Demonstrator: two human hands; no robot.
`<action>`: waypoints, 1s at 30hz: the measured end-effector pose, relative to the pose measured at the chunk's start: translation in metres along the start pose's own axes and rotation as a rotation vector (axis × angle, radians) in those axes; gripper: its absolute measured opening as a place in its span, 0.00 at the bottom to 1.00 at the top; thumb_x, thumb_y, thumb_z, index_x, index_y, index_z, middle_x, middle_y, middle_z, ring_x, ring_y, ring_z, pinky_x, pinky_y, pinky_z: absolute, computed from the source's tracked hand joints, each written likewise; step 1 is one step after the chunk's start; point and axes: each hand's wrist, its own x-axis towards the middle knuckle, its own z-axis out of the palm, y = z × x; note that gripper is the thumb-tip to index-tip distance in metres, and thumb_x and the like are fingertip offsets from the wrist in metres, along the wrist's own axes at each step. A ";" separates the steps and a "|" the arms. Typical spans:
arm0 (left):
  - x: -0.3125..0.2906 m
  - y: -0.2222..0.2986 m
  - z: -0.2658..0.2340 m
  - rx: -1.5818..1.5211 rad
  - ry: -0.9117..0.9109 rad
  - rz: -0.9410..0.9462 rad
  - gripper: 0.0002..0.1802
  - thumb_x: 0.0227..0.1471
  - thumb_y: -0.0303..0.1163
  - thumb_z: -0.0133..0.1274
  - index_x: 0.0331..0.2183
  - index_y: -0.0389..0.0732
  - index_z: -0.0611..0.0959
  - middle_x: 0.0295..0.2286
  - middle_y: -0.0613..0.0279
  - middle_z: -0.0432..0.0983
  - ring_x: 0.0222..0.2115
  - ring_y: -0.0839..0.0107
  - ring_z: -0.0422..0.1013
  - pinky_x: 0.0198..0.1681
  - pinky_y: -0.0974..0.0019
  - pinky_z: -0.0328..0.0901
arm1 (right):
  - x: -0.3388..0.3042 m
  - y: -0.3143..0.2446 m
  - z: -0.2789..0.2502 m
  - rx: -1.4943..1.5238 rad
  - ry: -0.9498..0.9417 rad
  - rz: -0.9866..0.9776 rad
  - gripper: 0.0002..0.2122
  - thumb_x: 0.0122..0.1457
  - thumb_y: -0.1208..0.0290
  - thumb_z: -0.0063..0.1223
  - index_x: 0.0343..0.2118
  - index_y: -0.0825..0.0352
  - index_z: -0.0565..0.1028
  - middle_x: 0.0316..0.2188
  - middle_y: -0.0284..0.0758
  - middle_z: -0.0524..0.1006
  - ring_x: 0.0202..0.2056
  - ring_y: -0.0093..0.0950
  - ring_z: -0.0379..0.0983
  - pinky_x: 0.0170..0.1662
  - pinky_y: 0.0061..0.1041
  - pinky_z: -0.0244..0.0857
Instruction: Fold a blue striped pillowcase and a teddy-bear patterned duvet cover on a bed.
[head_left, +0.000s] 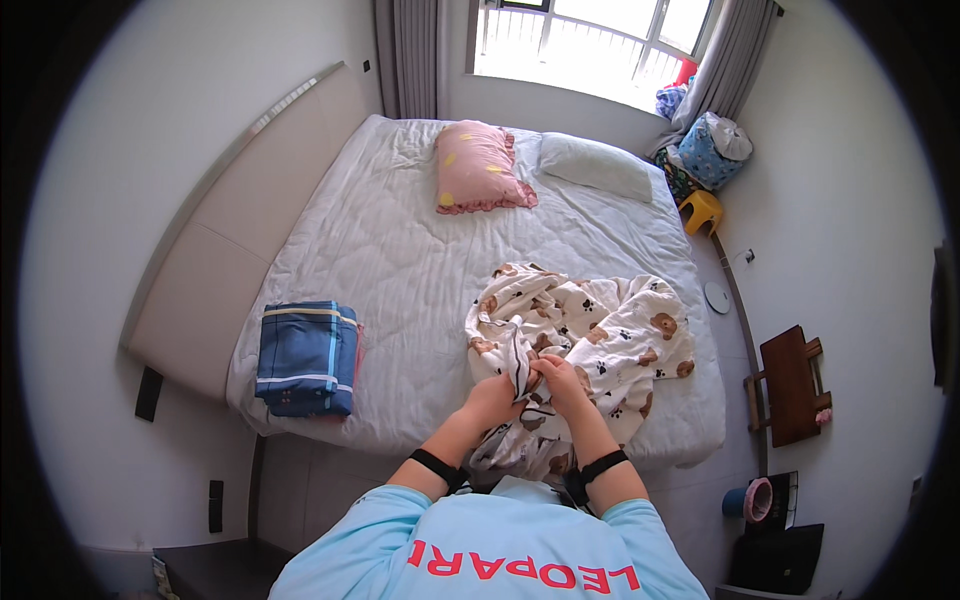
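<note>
A: What are we holding rn?

B: We're pinching the bear-print blanket [590,335] w/ both hands. Left hand [497,397] is closed on a fold of it, and right hand [562,380] is closed on the same fold, right next to it. Both grips are clamped on the cloth, w/ the fingers together and the hands nearly touching.

A: Where's the blanket sitting?

B: It's lying bunched up on the bed [400,250], near the foot edge, right in front of us. The lower part is hanging over the edge toward our body. It's cream w/ brown bears and dark paw marks.

A: What else are we seeing on the bed?

B: A folded blue striped sheet [306,357] is lying on the left side, well apart from the blanket. A pink pillow [478,167] and a white pillow [597,166] are resting at the far end, under the window [590,35].

A: And beside the bed?

B: On the right, a yellow stool [701,209] is standing on the floor, w/ a blue patterned bag [712,150] behind it. A dark wooden chair [790,385] is standing nearer to us.
</note>
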 end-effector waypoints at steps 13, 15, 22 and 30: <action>0.031 -0.024 0.054 -0.657 0.212 -0.236 0.22 0.32 0.30 0.57 0.35 0.34 0.76 0.28 0.54 0.76 0.30 0.70 0.72 0.33 0.69 0.65 | 0.000 0.016 -0.013 0.250 0.020 -0.201 0.15 0.59 0.63 0.36 0.37 0.69 0.72 0.31 0.35 0.74 0.33 0.25 0.70 0.40 0.22 0.63; 0.033 -0.019 0.060 -0.772 0.277 -0.235 0.20 0.33 0.27 0.56 0.35 0.34 0.77 0.29 0.58 0.76 0.30 0.71 0.72 0.34 0.69 0.65 | -0.009 0.021 -0.029 0.049 0.147 -0.237 0.14 0.59 0.63 0.38 0.37 0.68 0.72 0.29 0.33 0.74 0.30 0.23 0.69 0.37 0.20 0.63; 0.034 -0.014 0.070 -1.003 0.292 -0.299 0.18 0.35 0.22 0.56 0.35 0.33 0.78 0.32 0.61 0.76 0.32 0.71 0.72 0.35 0.69 0.65 | -0.046 0.036 -0.091 0.384 0.431 0.522 0.23 0.49 0.45 0.49 0.30 0.65 0.70 0.25 0.30 0.69 0.26 0.24 0.65 0.32 0.26 0.63; 0.025 -0.009 0.055 -0.417 0.003 -0.161 0.16 0.41 0.32 0.56 0.34 0.33 0.78 0.25 0.56 0.75 0.28 0.71 0.71 0.33 0.66 0.64 | -0.050 0.050 -0.103 0.439 0.196 0.284 0.11 0.53 0.72 0.45 0.38 0.70 0.71 0.30 0.36 0.75 0.27 0.30 0.73 0.33 0.31 0.69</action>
